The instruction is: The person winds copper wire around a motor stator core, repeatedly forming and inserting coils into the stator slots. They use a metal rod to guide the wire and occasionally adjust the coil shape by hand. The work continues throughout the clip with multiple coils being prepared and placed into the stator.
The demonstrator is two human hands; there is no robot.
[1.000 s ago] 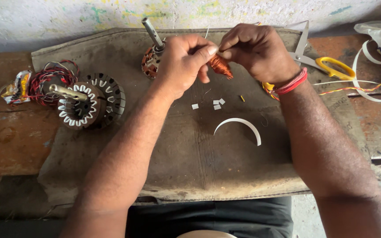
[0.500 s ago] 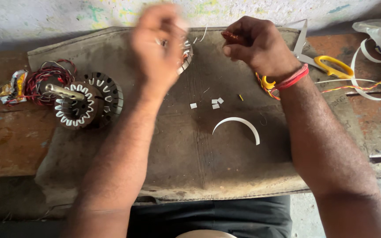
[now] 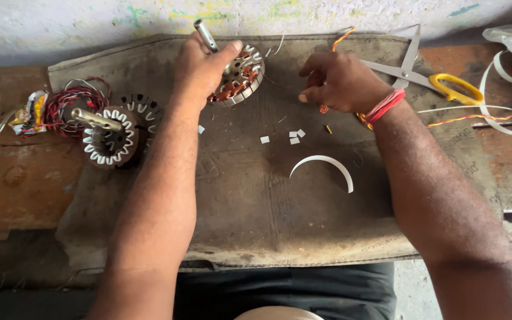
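My left hand grips a round motor stator with copper windings and a steel shaft, tilting it up off the brown mat at the far middle. My right hand is curled beside it to the right, pinching a thin copper wire that runs toward the stator; an orange-and-yellow twisted wire sticks up behind the fingers. A red thread band is around my right wrist.
A second stator with white slot liners and a shaft lies at the left, red wire coils beside it. Scissors with yellow handles lie at the right. A curved white strip and small white paper bits lie mid-mat.
My hands have parted: the left hand went from beside the right hand out to the stator and took hold of it. The right hand dropped a little lower toward the mat.
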